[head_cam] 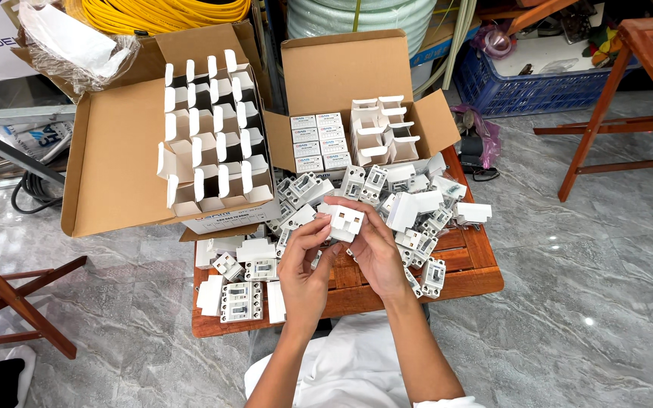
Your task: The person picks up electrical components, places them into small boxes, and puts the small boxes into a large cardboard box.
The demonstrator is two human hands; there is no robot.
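Both hands meet over a small wooden table [470,276]. My left hand [304,264] and my right hand [376,245] together hold a small white cardboard box [344,220] with its flaps open. Under and around the hands lies a heap of white circuit breakers [417,208], mixed with little white boxes. More breakers [242,301] lie at the table's near left. Whether a breaker sits inside the held box is hidden.
A large open carton [115,159] at the left holds several upright empty white boxes. A smaller open carton [357,75] behind the heap holds packed and open boxes. Wooden stools [644,68] stand right and left; a blue crate [523,87] is behind.
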